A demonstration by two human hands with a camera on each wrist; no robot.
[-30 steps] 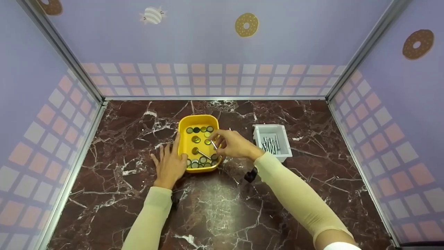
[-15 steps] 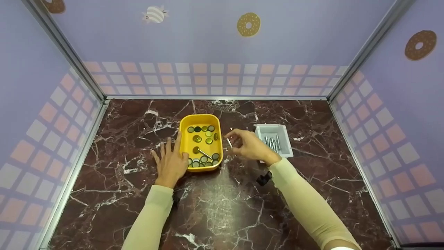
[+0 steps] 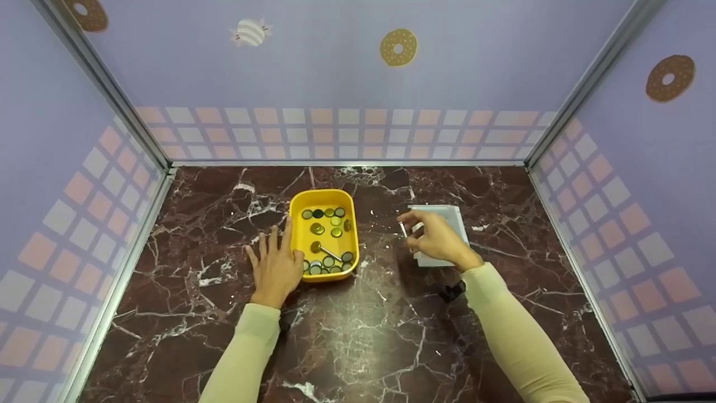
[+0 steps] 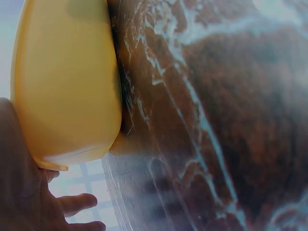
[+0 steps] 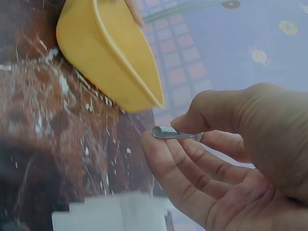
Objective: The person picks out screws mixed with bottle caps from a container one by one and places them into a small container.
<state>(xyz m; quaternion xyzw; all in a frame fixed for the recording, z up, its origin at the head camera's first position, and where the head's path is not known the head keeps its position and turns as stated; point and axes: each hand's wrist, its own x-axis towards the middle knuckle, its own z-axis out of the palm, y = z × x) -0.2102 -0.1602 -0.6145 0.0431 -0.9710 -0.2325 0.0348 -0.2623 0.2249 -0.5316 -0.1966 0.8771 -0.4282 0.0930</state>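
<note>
My right hand (image 3: pixel 439 238) pinches a silver bolt (image 5: pixel 177 134) between thumb and fingertips, above the left side of the white bin (image 3: pixel 461 224). The bolt's threaded end shows in the right wrist view. My left hand (image 3: pixel 276 271) rests against the left side of the yellow tray (image 3: pixel 324 196), fingers straight and spread, thumb at the near left corner. Inside the tray lie several bottle caps (image 3: pixel 336 232), some gold, some showing their undersides. Another bolt (image 3: pixel 331 254) lies among them, one end against a gold cap (image 3: pixel 316 247). The bin's contents are hidden by my right hand.
Both containers stand on a dark red marbled tabletop (image 3: pixel 358 336), the white bin to the right of the tray. Purple panels (image 3: pixel 324 78) with checkered bands enclose the back and both sides. A metal strip runs along the table's back edge.
My right hand has moved right from over the yellow tray to over the white bin, carrying the bolt. My left hand has stayed against the tray.
</note>
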